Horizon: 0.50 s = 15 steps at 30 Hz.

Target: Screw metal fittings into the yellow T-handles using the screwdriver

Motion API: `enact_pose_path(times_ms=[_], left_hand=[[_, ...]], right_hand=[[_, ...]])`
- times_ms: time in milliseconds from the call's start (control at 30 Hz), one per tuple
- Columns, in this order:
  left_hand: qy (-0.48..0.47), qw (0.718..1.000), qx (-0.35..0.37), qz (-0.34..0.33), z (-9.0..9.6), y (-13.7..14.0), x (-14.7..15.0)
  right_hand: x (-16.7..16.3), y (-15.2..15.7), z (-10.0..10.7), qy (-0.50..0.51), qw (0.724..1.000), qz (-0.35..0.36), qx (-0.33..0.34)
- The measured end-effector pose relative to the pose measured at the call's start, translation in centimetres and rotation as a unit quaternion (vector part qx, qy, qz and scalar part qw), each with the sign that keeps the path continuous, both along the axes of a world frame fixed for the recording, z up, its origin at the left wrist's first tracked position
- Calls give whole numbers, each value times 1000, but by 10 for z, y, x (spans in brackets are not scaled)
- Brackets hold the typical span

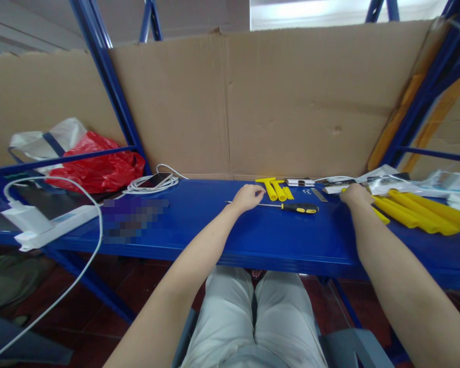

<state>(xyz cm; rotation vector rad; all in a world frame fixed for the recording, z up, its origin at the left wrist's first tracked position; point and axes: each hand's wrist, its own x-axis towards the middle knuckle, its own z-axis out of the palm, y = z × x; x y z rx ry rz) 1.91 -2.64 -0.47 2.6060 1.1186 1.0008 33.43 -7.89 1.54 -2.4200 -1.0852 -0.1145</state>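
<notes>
My left hand (248,197) is over the middle of the blue bench with its fingers curled together; whatever is in them, if anything, cannot be made out. Just beside it lies a screwdriver (301,207) with a black and yellow handle, its shaft running behind my hand. Yellow T-shaped pieces (271,189) and a short yellow piece (288,193) lie a little beyond. My right hand (356,195) reaches down at the right, next to long yellow tubes (421,212); its fingers are mostly hidden. Between the hands are small metal bits (306,191) and a flat grey metal strip (319,194).
Cardboard (291,102) walls off the back of the bench (199,225). Clear plastic packaging (437,184) lies at the right. At the left are a coiled white cable (149,186), a red plastic bag (99,161) and a white power strip (61,225) with a dangling cord.
</notes>
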Motion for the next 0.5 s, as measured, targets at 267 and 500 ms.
enact_pose_path(times_ms=[267, 500], left_hand=[[-69, 997, 6, -23, -3, 3, 0], [-59, 996, 50, -32, -4, -1, 7]], right_hand=[[-30, 16, 21, -93, 981, 90, 143], [-90, 16, 17, -127, 938, 274, 167]])
